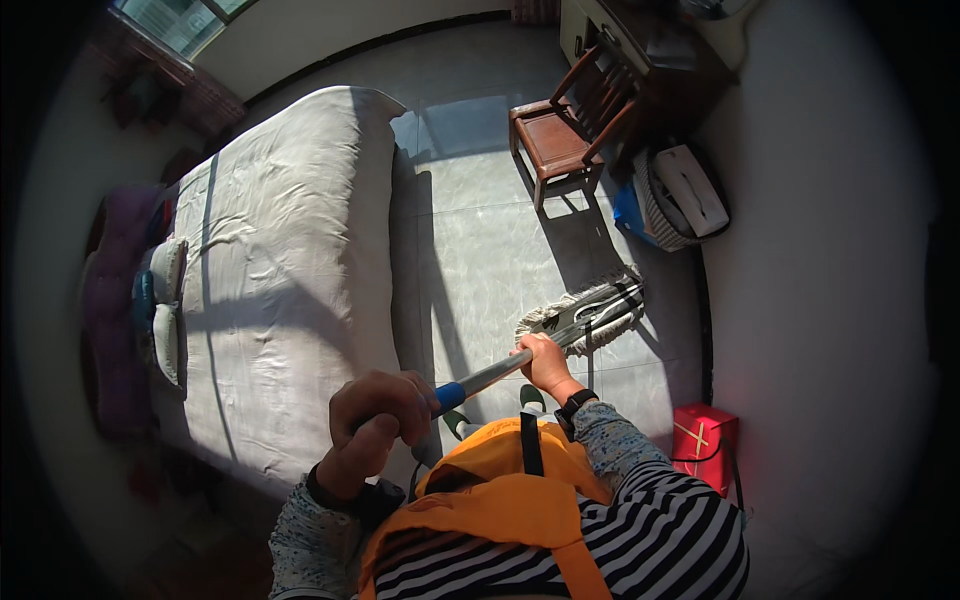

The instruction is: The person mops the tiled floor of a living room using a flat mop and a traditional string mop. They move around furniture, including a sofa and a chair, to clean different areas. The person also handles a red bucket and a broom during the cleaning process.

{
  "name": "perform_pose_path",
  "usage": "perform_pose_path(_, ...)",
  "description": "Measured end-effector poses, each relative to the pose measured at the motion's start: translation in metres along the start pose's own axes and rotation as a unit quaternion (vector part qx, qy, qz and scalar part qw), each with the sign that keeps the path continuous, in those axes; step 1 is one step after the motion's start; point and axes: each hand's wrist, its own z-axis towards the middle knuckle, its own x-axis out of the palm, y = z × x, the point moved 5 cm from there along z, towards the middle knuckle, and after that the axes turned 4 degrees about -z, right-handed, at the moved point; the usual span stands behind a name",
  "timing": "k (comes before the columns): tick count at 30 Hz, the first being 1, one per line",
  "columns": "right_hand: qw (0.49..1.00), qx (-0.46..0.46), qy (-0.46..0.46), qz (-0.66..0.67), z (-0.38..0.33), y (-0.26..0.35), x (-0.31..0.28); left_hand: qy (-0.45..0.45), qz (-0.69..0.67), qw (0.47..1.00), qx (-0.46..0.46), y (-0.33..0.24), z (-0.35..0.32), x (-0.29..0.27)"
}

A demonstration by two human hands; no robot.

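A flat mop [598, 312] with a white fringed head lies on the grey tiled floor, ahead and to the right of my feet. Its metal pole [490, 374] slants back toward me and ends in a blue grip [450, 397]. My left hand [378, 420] is wrapped round the pole's top end, at the blue grip. Lower down, my right hand [545, 364] is closed round the bare metal, nearer the mop head. Both fists hide the parts of the pole inside them.
A bed [275, 240] with a pale cover fills the left side. Ahead right stands a wooden chair [560, 138] by a dark desk [660, 60]. A striped basket [665, 205] sits along the right wall, and a red box [705, 440] is near my right elbow.
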Motion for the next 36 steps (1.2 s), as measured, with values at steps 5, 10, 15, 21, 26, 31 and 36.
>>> perform_pose_path(5,0.998,0.035,-0.042,-0.009,-0.054,-0.042,-0.019,0.060,-0.002,0.995,-0.081,0.045,-0.021,0.030)
perform_pose_path(10,0.997,0.029,-0.024,-0.064,-0.164,-0.076,0.010,-0.067,-0.096,0.982,-0.151,0.106,-0.126,0.029)
perform_pose_path(15,0.998,-0.016,-0.009,-0.067,-0.237,-0.067,0.060,-0.101,-0.023,0.988,-0.115,0.097,-0.265,0.047)
perform_pose_path(21,0.987,-0.121,0.080,-0.066,-0.273,-0.001,0.140,-0.260,0.046,0.965,0.002,0.078,-0.455,0.090)
perform_pose_path(26,0.952,-0.256,0.168,-0.010,-0.327,0.093,0.239,-0.396,0.173,0.902,0.023,0.040,-0.593,0.136)
perform_pose_path(31,0.901,-0.345,0.255,0.059,-0.387,0.182,0.312,-0.470,0.219,0.854,0.031,0.015,-0.661,0.177)
perform_pose_path(36,0.882,-0.352,0.306,0.073,-0.453,0.220,0.309,-0.502,0.282,0.811,0.106,-0.041,-0.683,0.200)
